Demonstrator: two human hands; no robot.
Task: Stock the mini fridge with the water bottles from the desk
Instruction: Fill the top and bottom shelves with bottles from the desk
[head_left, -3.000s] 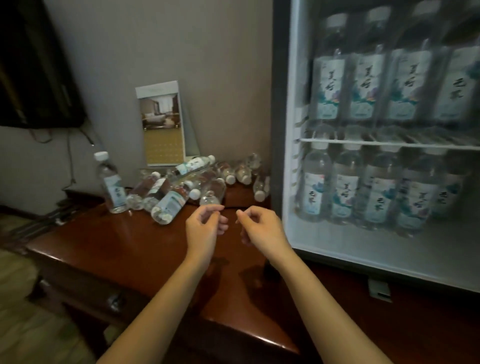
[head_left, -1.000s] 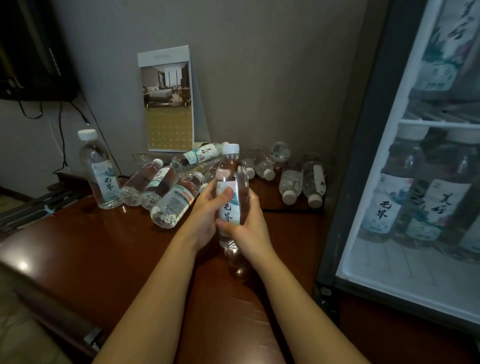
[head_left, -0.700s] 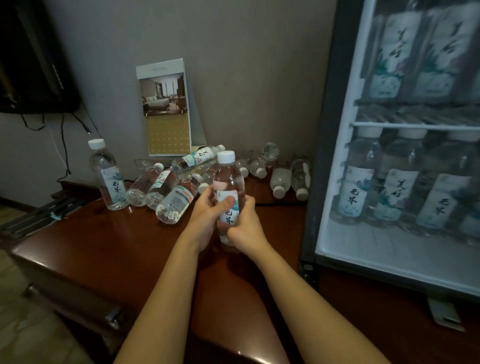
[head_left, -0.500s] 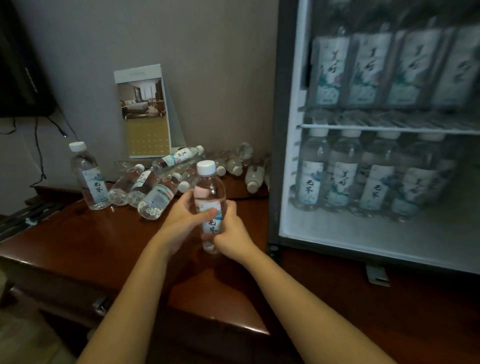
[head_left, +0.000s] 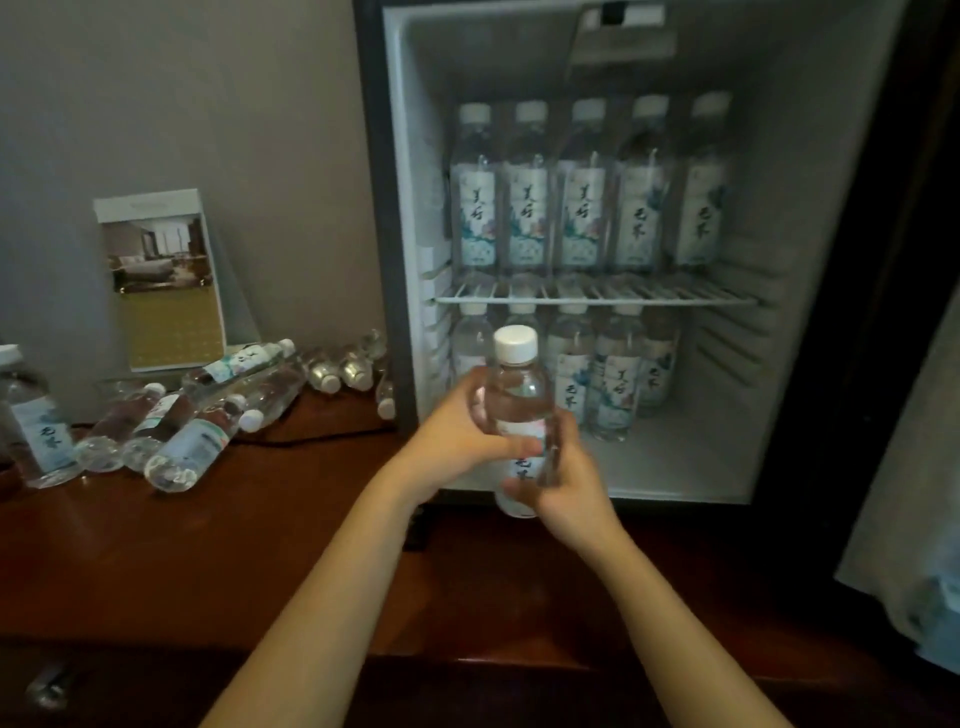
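Both hands hold one upright water bottle with a white cap, in front of the open mini fridge. My left hand grips its upper body from the left. My right hand grips its lower part from the right. The bottle is level with the fridge's lower compartment, just outside its front edge. Several bottles stand on the wire shelf and several more below it. A pile of lying bottles rests on the desk at the left.
One bottle stands upright at the far left of the desk. A hotel brochure card leans on the wall behind the pile. The fridge floor is bare at the front right. The dark fridge door edge is at the right.
Both hands picked a bottle from the desk pile and carried it rightward, to the front of the fridge's lower compartment. The view has turned toward the fridge.
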